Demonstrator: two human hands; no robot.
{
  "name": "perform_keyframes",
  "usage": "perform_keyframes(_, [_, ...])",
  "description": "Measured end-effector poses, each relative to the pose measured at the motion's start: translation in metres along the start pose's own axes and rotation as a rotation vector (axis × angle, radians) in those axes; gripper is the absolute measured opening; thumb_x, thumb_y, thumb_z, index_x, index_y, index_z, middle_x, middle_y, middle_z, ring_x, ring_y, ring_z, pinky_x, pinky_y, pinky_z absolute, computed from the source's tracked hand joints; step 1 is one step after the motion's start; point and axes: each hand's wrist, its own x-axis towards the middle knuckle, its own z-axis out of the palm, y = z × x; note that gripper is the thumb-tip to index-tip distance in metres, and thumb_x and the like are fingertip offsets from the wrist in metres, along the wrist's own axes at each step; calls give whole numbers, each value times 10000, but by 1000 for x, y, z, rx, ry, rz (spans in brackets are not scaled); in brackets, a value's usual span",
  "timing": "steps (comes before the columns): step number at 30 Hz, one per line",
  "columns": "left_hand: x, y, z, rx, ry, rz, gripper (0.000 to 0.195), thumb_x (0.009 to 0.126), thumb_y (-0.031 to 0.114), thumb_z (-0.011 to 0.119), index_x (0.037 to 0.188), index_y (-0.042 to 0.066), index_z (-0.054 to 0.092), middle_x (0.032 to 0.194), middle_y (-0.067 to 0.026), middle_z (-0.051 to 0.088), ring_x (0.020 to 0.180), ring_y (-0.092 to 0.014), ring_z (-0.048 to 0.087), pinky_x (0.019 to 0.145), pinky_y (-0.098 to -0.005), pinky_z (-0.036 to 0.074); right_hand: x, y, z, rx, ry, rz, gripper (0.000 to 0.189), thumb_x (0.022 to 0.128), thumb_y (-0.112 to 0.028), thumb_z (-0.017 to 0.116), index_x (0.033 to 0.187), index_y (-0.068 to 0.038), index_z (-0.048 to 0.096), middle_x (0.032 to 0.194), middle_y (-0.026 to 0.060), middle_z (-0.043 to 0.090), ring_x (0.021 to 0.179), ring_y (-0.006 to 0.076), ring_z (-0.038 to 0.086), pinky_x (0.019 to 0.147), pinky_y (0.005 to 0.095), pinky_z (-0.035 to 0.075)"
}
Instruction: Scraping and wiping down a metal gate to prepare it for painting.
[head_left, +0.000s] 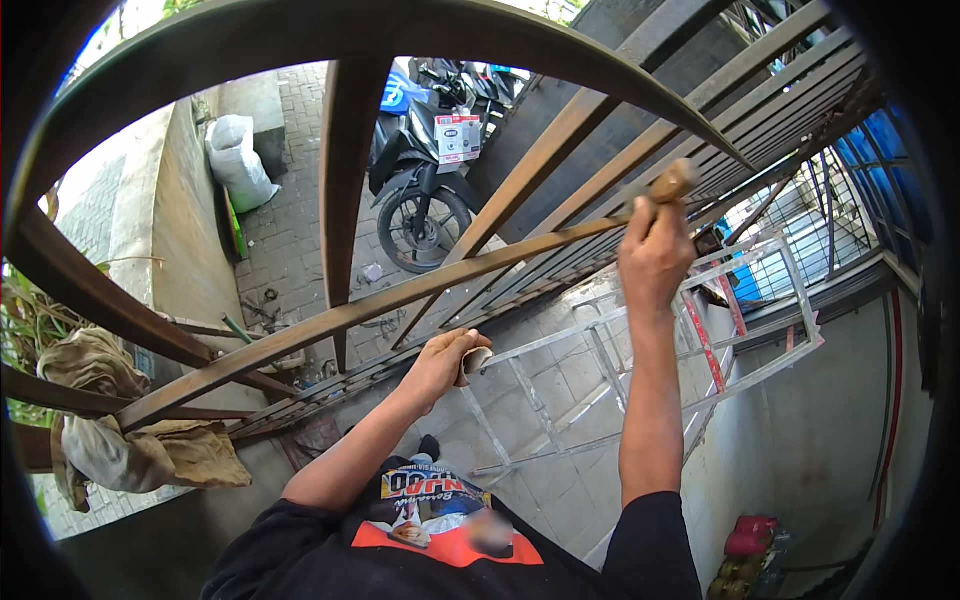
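Observation:
My right hand (657, 255) is raised at the upper right, closed around a short tool with a brown, wood-like handle (673, 181). The tool is blurred, and its greyish end lies close to a long brown metal bar (420, 289) of the railing; I cannot tell whether they touch. Lower and nearer the middle, my left hand (442, 364) holds a curled piece of stiff sheet, perhaps sandpaper (477, 358), pale on its inside. That hand is below the same bar, apart from it. Brown uprights (346, 202) and a curved top rail (247, 52) rise beyond.
An aluminium ladder (536, 405) extends beneath my right arm. Tan cloths (142, 454) drape over the railing at left. Past the bars stand a parked motorcycle (424, 210) and a white sack (238, 161). Pink and yellowish objects (750, 536) lie by the wall at lower right.

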Motion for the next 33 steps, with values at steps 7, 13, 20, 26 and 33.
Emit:
perform_keyframes(7, [-2, 6, -2, -14, -9, 36, 387, 1035, 337, 416, 1035, 64, 690, 810, 24, 596, 651, -54, 464, 523, -203, 370, -14, 4, 16, 44, -114, -216, 70, 933, -72, 585, 954, -34, 531, 802, 145, 587, 714, 341, 609, 621, 456, 516])
perform_keyframes(13, [-7, -3, -2, 4, -8, 61, 400, 1031, 349, 429, 1032, 30, 671, 790, -12, 591, 581, -75, 455, 546, -227, 411, 2, 14, 1, 26, -70, -58, 92, 950, -116, 586, 965, -43, 533, 773, 112, 610, 680, 287, 620, 584, 422, 517])
perform_keyframes(20, [-11, -4, 3, 26, -13, 26, 427, 1038, 364, 393, 1035, 48, 681, 829, 12, 605, 678, -65, 483, 560, -217, 401, 5, 14, 1, 57, 53, -29, 104, 930, -119, 602, 962, -36, 548, 769, 151, 616, 696, 359, 624, 598, 464, 493])
perform_keyframes(26, [-14, -3, 1, 41, 1, 56, 421, 1038, 369, 397, 1044, 53, 676, 829, 4, 604, 679, -68, 486, 557, -224, 402, -1, 27, 1, 110, -119, -3, 138, 941, -167, 594, 980, -43, 549, 801, 172, 634, 710, 394, 612, 631, 481, 473])
perform_keyframes(33, [-18, -1, -2, 40, 9, 52, 407, 1036, 349, 417, 1037, 26, 664, 814, -25, 607, 628, -76, 473, 569, -228, 425, -23, 43, -9, 292, -191, 377, 254, 946, -243, 615, 967, 5, 563, 803, 164, 687, 704, 356, 655, 667, 420, 496])
